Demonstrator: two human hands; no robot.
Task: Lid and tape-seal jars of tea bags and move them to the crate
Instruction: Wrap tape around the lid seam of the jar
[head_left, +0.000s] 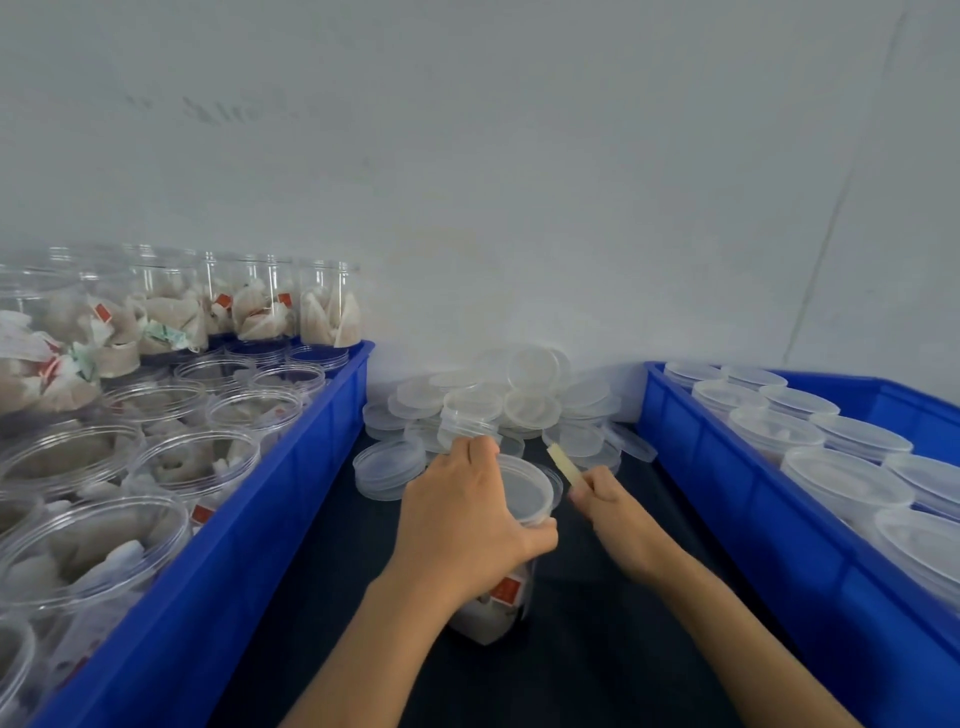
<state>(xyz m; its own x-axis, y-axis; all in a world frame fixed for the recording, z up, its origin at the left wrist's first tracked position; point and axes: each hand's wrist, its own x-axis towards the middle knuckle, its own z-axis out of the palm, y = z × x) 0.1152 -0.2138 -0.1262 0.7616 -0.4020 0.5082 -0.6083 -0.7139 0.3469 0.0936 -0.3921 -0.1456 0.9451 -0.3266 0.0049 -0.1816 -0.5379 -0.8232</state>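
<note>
Both forearms enter from below. My left hand (462, 519) curls round the lidded jar (498, 582) standing on the dark tabletop (332, 613) between the two crates, fingers wrapped about the rim of its lid (524, 491). My right hand (605, 501) pinches one end of a pale strip of tape (563, 462), which slants up and away beside the lid; whether it already touches the lid cannot be told. Judged stage: lid seated, sealing in hand, transfer to follow. Left crate (291, 488), blue, holds many open jars (202, 457) of tea bags awaiting lids, some stacked in a second tier. Right crate (727, 499), blue, holds a row of lidded jars (847, 478), apparently finished. Loose lids (519, 400) lie heaped against the wall behind the working jar.
</note>
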